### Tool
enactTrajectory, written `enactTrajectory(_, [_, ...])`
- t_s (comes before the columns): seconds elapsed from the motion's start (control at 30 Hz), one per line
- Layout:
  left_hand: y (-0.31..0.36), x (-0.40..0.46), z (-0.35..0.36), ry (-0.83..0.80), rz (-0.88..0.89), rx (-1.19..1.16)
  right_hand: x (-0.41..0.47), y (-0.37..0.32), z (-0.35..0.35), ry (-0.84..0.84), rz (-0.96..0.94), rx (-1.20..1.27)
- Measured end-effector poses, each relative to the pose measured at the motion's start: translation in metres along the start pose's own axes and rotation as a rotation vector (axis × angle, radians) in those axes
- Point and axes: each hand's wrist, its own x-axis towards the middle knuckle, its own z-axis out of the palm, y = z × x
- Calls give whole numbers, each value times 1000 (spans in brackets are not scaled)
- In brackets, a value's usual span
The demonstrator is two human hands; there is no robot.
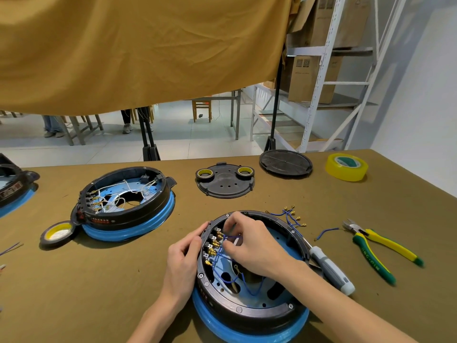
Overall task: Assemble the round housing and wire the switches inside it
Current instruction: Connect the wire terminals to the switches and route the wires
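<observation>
Wiring step in hand: the round black housing on its blue plastic-wrapped base (247,308) sits at the near edge of the olive-cloth table (111,280), open side up, directly under both hands. Left hand (181,258) presses on the outer left rim, fingers curled against the wall, apparently steadying it beside the row of switches with brass terminals (212,246). Right hand (249,243) reaches inside, fingertips pinched narrowly on the thin blue wire (231,235) that loops off the terminals; whether a connector is between the fingertips is hidden. Judgement: several terminals already carry blue leads; the next move calls for seating the held lead on a free tab while the left hand braces against the push. Counts: round housings in full view, two, the second black housing with white wires (128,201) far left, plus part of a third at the left edge. Flat black round covers (223,181), two. Black tape rolls (58,232), three, two of them resting on one cover. Yellow tape roll (346,167), one. Yellow-and-green cutting pliers (380,251), one. Grey-handled screwdriver (331,271), one, touching the housing's right rim. Spare blue wire bundle with brass lugs (290,216), one; short loose blue wire piece (326,231), one.
</observation>
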Motion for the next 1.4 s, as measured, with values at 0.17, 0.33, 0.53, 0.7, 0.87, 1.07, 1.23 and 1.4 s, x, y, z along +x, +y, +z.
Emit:
enactTrajectory(0.17, [-1,1,-2,0,19,0,7,-1,-2,1,161,151])
enactTrajectory(0.33, [-1,0,-1,-9,6,21,17,-8,-6,-84,261,320])
enactTrajectory(0.53, [-2,-1,-1,-18,-8,8,23,-8,-4,-119,295,300])
enactTrajectory(0.7, [-5,2,0,-31,-2,15,25,-4,-5,-107,317,316])
enactTrajectory(0.87, [-5,3,1,-42,28,0,24,-4,-6,-88,306,325])
enactTrajectory(1.07, [-4,2,2,-48,8,2,20,-7,-3,-56,286,318])
enactTrajectory(1.23, [-2,-1,4,-68,7,19,10,-4,-9,-60,236,269])
enactTrajectory(1.4, [-1,1,2,-42,28,37,1,-9,-5,-94,141,186])
